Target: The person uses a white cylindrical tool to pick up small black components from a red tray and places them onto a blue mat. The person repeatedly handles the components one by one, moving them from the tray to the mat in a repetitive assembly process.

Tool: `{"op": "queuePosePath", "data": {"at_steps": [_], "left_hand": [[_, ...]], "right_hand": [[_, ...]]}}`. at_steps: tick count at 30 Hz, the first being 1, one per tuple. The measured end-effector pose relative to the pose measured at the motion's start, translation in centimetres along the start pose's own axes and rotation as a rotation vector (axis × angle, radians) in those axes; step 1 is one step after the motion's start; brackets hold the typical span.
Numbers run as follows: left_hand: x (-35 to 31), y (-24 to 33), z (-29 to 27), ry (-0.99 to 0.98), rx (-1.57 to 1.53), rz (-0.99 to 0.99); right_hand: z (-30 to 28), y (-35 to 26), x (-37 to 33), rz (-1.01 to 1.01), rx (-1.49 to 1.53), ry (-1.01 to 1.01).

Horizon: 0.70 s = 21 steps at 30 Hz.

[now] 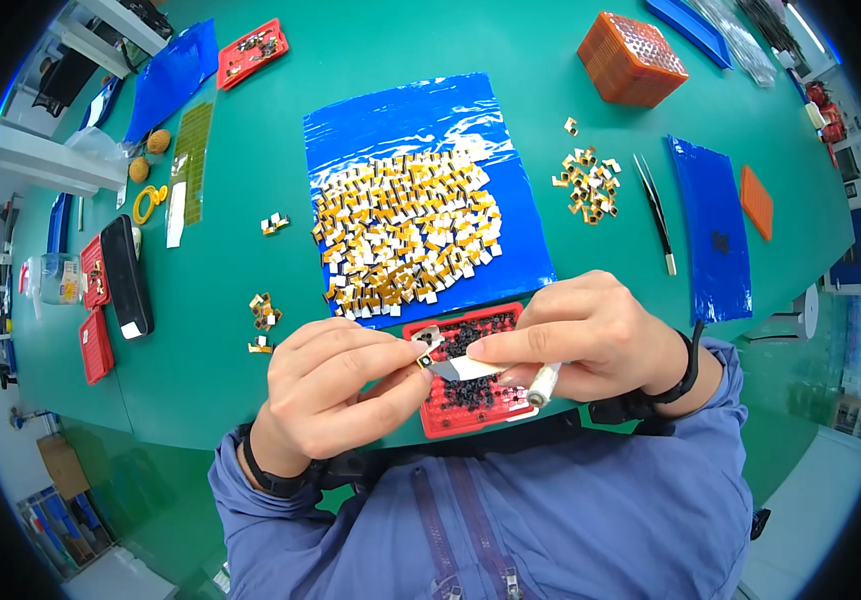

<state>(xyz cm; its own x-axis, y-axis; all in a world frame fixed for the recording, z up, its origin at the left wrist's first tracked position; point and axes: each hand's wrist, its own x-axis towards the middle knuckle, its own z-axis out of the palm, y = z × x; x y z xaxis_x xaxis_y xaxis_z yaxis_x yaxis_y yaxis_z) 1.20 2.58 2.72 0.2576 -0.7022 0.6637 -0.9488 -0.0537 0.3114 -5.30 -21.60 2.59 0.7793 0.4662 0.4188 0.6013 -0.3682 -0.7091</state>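
Note:
Between the thumb and fingers of my left hand (345, 385) is a small white-and-gold flexible circuit piece (426, 362) with a dark square on it. My right hand (590, 345) grips a white-wrapped knife (470, 368), its slanted grey tip touching or very close to that piece. The knife's round white end (543, 385) sticks out below my right fingers. Under both hands lies a red tray (440, 425) holding many tiny black parts (475, 395). Just beyond it, a blue sheet (400, 110) bears a dense spread of white-and-gold pieces (405, 230).
Right of the sheet are a loose pile of pieces (588, 185), tweezers (656, 215), a blue pad (715, 230) and stacked orange trays (632, 60). Leftward lie small clusters (264, 312), a black case (127, 275), yellow scissors (148, 204) and red trays (96, 345).

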Motion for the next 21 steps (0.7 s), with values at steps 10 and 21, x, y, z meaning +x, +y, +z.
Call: {"op": "queuePosePath", "data": {"at_steps": [10,21], "left_hand": [[-0.1,-0.03,-0.1,-0.012,0.05,0.014],[-0.11,-0.1,0.36,-0.002,0.027,-0.008]], "right_hand": [[0.12,0.09,0.01,0.0,-0.024,0.014],[0.14,0.2,-0.19,-0.008,-0.019,0.018]]}}
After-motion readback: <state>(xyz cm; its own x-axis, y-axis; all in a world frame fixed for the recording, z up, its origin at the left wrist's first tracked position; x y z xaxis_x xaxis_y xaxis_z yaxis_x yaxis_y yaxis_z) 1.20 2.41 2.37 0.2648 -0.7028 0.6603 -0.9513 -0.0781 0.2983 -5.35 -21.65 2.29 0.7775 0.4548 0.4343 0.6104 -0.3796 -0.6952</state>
